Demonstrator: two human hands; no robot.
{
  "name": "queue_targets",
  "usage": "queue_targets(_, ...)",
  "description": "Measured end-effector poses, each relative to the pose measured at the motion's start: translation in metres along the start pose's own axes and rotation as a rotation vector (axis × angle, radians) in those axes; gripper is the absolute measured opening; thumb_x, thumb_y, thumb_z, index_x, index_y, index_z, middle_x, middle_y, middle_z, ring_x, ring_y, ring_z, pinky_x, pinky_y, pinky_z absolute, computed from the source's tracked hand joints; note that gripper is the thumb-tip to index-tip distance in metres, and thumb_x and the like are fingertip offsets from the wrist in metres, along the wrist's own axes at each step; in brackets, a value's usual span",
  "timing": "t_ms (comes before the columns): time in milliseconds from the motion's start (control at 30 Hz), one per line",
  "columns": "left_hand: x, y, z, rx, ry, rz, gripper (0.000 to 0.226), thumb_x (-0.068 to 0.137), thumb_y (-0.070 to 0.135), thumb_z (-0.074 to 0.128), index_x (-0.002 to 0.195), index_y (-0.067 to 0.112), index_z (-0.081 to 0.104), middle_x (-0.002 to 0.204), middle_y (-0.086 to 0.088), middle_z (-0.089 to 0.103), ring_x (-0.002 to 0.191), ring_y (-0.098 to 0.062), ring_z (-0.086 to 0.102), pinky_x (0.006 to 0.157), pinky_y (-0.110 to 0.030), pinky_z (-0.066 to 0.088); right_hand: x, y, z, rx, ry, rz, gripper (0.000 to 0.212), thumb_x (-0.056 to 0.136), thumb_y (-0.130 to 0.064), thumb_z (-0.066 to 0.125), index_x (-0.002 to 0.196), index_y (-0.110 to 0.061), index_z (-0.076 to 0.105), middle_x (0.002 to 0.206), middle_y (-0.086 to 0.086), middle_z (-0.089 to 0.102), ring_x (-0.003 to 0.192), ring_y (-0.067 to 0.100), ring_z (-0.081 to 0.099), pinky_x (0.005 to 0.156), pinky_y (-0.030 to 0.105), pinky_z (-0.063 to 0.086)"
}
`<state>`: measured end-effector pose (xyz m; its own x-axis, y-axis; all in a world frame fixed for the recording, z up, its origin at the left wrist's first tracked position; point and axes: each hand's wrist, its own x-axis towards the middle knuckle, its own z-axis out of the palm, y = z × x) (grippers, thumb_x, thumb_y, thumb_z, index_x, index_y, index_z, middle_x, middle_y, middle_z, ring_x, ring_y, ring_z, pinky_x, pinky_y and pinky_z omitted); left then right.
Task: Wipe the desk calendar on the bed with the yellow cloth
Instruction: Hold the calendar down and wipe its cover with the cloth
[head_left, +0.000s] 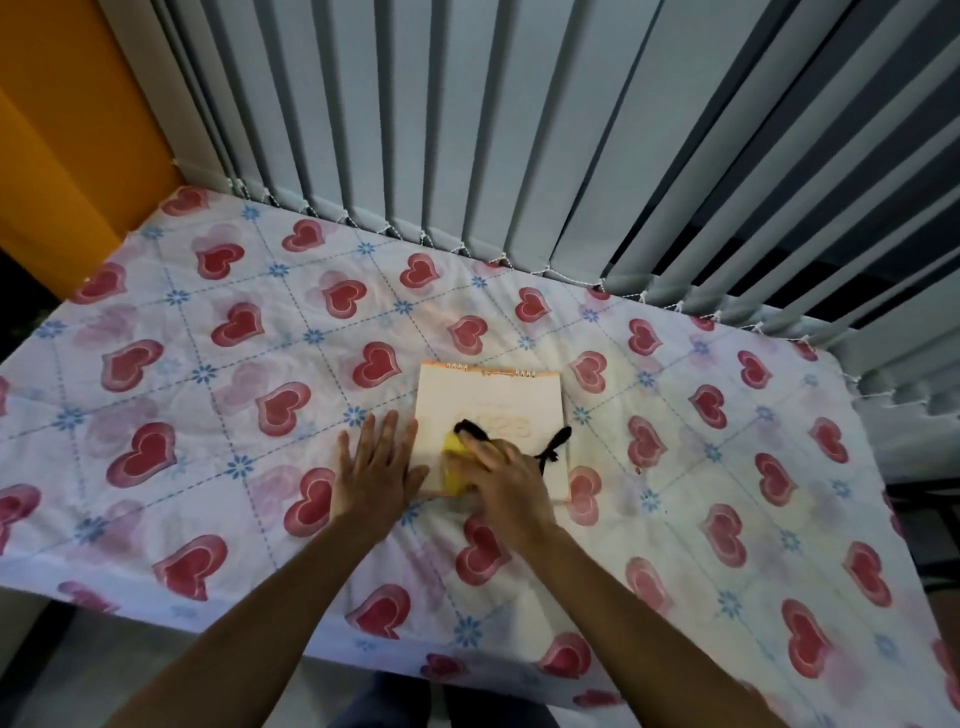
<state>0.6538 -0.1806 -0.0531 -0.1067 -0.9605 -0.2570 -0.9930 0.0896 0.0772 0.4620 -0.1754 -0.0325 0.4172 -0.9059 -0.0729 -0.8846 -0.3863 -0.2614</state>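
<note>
Now the calendar (491, 410) lies flat on the bed (208, 364), past its middle toward the far edge by the blinds (519, 130). The right hand (506, 475) is closed over the yellow cloth (454, 467), pressing it on the calendar's near left part. The left hand (376, 467) rests flat, fingers spread, holding nothing, its thumb touching the calendar's left edge.

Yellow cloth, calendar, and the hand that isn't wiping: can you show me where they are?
yellow cloth (453, 464), head view, on the bare yellow part left of the fingers.
desk calendar (493, 397), head view, on the blank upper page.
left hand (376, 467), head view, on the back of the hand.
</note>
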Motion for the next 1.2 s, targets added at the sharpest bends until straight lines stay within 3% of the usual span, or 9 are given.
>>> queue_targets(133, -0.001, 0.0, 0.0, 0.015, 0.014, 0.019, 0.105, 0.059, 0.057, -0.048, 0.149, 0.023, -0.007, 0.162, -0.007, 0.001, 0.148, -0.031, -0.001, 0.117, -0.055, 0.002, -0.047, 0.033, -0.006, -0.077, 0.015, -0.004, 0.068, 0.074, -0.01, 0.074, 0.131, -0.04, 0.053, 0.149, -0.01, 0.044, 0.12, 0.028, 0.054, 0.095, 0.049, 0.05)
queue_targets(267, -0.002, -0.001, -0.003, 0.015, 0.022, 0.05, 0.1, 0.067, 0.059, -0.04, 0.15, 0.019, -0.001, 0.161, -0.011, 0.004, 0.148, -0.034, 0.001, 0.117, -0.056, 0.002, -0.078, 0.077, -0.026, -0.1, -0.021, 0.147, 0.061, 0.083, -0.008, 0.064, 0.134, -0.039, 0.051, 0.152, -0.008, 0.038, 0.124, 0.029, 0.05, 0.1, 0.05, 0.045)
queue_targets(367, -0.002, 0.011, -0.003, -0.095, 0.036, -0.012, 0.063, 0.096, 0.045, 0.009, 0.151, 0.016, 0.0, 0.16, -0.017, -0.003, 0.146, -0.039, -0.006, 0.117, -0.061, 0.003, -0.079, 0.071, -0.03, -0.172, 0.025, 0.165, 0.059, 0.072, -0.009, 0.077, 0.123, -0.035, 0.063, 0.143, -0.003, 0.053, 0.111, 0.031, 0.062, 0.088, 0.053, 0.05)
queue_targets(433, -0.003, 0.034, -0.003, -0.159, 0.077, 0.022, 0.066, 0.095, 0.029, 0.032, 0.15, 0.022, -0.003, 0.159, -0.016, -0.012, 0.145, -0.038, -0.014, 0.117, -0.061, 0.002, -0.079, 0.063, -0.029, -0.173, 0.024, 0.198, 0.061, 0.072, -0.007, 0.078, 0.124, -0.034, 0.062, 0.142, -0.001, 0.053, 0.112, 0.033, 0.061, 0.087, 0.055, 0.051)
queue_targets(600, -0.007, 0.082, 0.008, -0.19, -0.001, 0.196, 0.058, 0.096, 0.05, 0.022, 0.147, 0.04, -0.003, 0.16, -0.006, -0.016, 0.145, -0.03, -0.018, 0.115, -0.053, -0.012, -0.07, 0.069, -0.031, -0.139, -0.043, 0.22, 0.059, 0.082, -0.008, 0.066, 0.134, -0.035, 0.053, 0.152, -0.003, 0.041, 0.125, 0.034, 0.05, 0.094, 0.054, 0.046)
queue_targets(700, -0.006, 0.079, 0.013, -0.153, 0.016, 0.178, 0.056, 0.096, 0.05, 0.022, 0.146, 0.043, -0.001, 0.161, -0.006, -0.01, 0.147, -0.03, -0.012, 0.116, -0.053, -0.008, -0.028, 0.079, -0.04, -0.123, -0.1, 0.293, 0.057, 0.091, -0.011, 0.052, 0.141, -0.038, 0.04, 0.159, -0.007, 0.023, 0.135, 0.03, 0.034, 0.104, 0.045, 0.038)
queue_targets(900, -0.003, 0.08, 0.015, -0.136, 0.026, 0.181, 0.056, 0.096, 0.05, 0.022, 0.147, 0.043, 0.0, 0.161, -0.007, -0.007, 0.147, -0.031, -0.008, 0.117, -0.054, -0.003, 0.042, 0.091, -0.055, -0.155, -0.141, 0.416, 0.06, 0.092, -0.003, 0.044, 0.142, -0.036, 0.038, 0.161, -0.005, 0.018, 0.133, 0.035, 0.034, 0.107, 0.047, 0.036)
queue_targets(1067, -0.005, 0.083, 0.014, -0.115, 0.035, 0.169, 0.058, 0.094, 0.049, 0.026, 0.147, 0.04, 0.003, 0.161, -0.01, -0.005, 0.147, -0.035, -0.005, 0.116, -0.058, 0.0, -0.023, 0.093, -0.041, -0.108, -0.129, 0.319, 0.057, 0.09, -0.012, 0.054, 0.141, -0.034, 0.04, 0.16, -0.001, 0.023, 0.127, 0.036, 0.041, 0.101, 0.047, 0.039)
queue_targets(1200, -0.005, 0.083, 0.01, -0.076, -0.006, 0.155, 0.059, 0.096, 0.047, 0.027, 0.148, 0.038, 0.0, 0.161, -0.009, -0.008, 0.147, -0.033, -0.008, 0.116, -0.056, -0.002, -0.092, 0.09, -0.024, -0.097, -0.129, 0.21, 0.058, 0.093, -0.009, 0.048, 0.143, -0.036, 0.036, 0.159, -0.001, 0.026, 0.128, 0.033, 0.04, 0.101, 0.047, 0.037)
